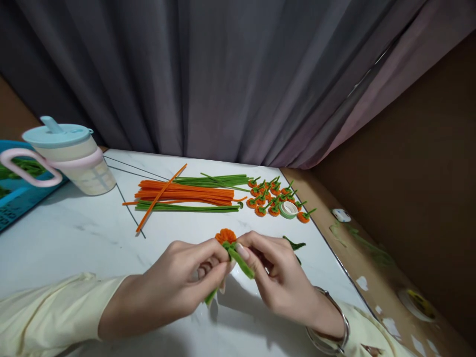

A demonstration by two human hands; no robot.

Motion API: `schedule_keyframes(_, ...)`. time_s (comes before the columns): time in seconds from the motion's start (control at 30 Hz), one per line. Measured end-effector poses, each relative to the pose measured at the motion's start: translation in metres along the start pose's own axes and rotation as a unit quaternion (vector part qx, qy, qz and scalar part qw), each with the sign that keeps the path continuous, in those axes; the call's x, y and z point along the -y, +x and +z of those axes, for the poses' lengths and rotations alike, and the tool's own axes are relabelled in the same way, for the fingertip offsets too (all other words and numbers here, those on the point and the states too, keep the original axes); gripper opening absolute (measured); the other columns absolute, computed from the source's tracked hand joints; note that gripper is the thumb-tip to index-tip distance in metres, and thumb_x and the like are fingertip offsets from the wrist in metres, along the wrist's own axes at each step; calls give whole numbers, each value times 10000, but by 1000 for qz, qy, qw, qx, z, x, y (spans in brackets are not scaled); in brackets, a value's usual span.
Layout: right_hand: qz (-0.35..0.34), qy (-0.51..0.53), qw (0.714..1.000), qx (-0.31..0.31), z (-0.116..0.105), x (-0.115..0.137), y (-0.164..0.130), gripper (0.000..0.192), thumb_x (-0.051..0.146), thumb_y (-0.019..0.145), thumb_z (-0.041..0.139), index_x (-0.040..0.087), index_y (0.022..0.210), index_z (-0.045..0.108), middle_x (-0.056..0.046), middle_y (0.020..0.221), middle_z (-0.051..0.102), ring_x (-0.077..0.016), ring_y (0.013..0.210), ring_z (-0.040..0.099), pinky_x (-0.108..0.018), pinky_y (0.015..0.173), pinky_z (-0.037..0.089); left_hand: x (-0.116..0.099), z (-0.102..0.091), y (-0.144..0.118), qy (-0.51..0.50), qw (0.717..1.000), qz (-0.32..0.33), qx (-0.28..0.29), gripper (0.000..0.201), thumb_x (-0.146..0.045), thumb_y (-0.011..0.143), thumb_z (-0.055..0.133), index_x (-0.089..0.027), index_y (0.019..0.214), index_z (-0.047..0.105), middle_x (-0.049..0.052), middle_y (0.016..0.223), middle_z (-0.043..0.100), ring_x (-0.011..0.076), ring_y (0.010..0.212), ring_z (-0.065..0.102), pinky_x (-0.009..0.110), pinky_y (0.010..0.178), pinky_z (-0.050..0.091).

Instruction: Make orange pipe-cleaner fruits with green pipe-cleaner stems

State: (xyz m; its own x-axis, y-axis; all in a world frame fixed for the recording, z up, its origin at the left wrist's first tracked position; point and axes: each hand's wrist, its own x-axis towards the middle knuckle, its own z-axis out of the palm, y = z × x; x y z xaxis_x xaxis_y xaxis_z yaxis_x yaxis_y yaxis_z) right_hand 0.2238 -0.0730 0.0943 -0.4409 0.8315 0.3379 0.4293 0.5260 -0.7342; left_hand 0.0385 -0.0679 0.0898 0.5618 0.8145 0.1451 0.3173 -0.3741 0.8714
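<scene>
Between my two hands is a small pipe-cleaner pumpkin (225,236), its ribbed orange body up and a green pipe-cleaner stem (242,264) sticking out below. My left hand (178,280) pinches the green part from the left, and a green end pokes out under its fingers. From the right, my right hand (277,272) pinches the same green part with thumb and forefinger. Just beyond the right hand lies a dark green twisted piece (294,244), partly hidden. Farther back are orange pipe cleaners (186,192) in a bundle, with green pipe cleaners (188,207) alongside.
Several finished orange-and-green pumpkins (261,211) cluster at the back right around a roll of green tape (288,209). A lidded cup (87,168) with a pink handle stands at the left, before a blue tray (22,210). A grey curtain (215,79) hangs behind the white table (92,233).
</scene>
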Motion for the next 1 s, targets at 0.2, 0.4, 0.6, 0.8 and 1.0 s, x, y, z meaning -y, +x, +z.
schedule_keyframes(0.2, 5, -33, 999, 9, -11, 0, 4, 201, 167, 905, 423, 156, 711, 474, 51, 577, 376, -67, 489, 324, -199, 488, 273, -1, -17, 15, -53, 997, -27, 47, 322, -330, 944, 355, -171, 742, 549, -21, 640, 634, 82, 513, 611, 148, 519, 484)
schedule_keyframes(0.4, 28, -18, 999, 28, -8, -3, 12, 226, 207, 916, 409, 160, 702, 466, 55, 562, 376, -69, 490, 321, -202, 491, 270, 8, -12, 20, 206, 976, 75, -11, 297, -283, 971, 254, -189, 787, 467, -44, 577, 537, 95, 436, 526, 197, 459, 384)
schedule_keyframes(0.6, 60, -14, 996, 66, -13, -7, 19, 256, 241, 905, 407, 163, 667, 459, 56, 540, 366, -72, 482, 307, -203, 473, 252, 23, -5, 25, 389, 908, 155, -24, 320, -254, 982, 149, -171, 854, 431, -33, 561, 516, 108, 342, 439, 244, 384, 216)
schedule_keyframes(0.8, 84, -26, 985, 149, -19, -5, 28, 201, 202, 863, 436, 148, 686, 516, 53, 522, 378, -74, 467, 304, -200, 444, 232, 30, -9, 27, 387, 882, 270, -22, 158, -133, 908, 262, -170, 871, 411, -9, 580, 561, 129, 370, 473, 237, 393, 280)
schedule_keyframes(1.0, 62, -41, 988, 139, -22, -3, 28, 211, 188, 857, 447, 150, 657, 502, 56, 506, 362, -70, 454, 298, -199, 433, 221, 30, -11, 30, 280, 939, 201, -20, 179, -197, 930, 301, -177, 883, 473, -14, 599, 573, 103, 427, 491, 209, 443, 331)
